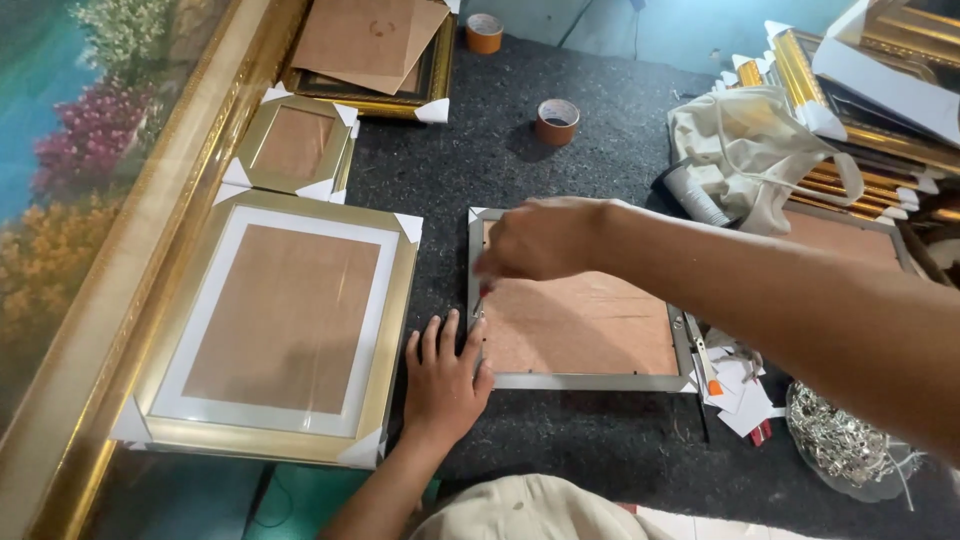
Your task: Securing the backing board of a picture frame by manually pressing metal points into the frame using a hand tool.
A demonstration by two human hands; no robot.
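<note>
Silver picture frame lies face down at the centre of the picture on the dark felt worktable, its brown backing board up. Your left hand presses flat, fingers spread, against its lower left corner. Your right hand reaches across to the left rail, fingers pinched — on what, you cannot tell. Gold frames — one large — sit at left.

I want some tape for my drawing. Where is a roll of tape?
A brown tape roll sits on the dark table near the top middle, left of the cream cloth bag and above the silver frame.
</note>
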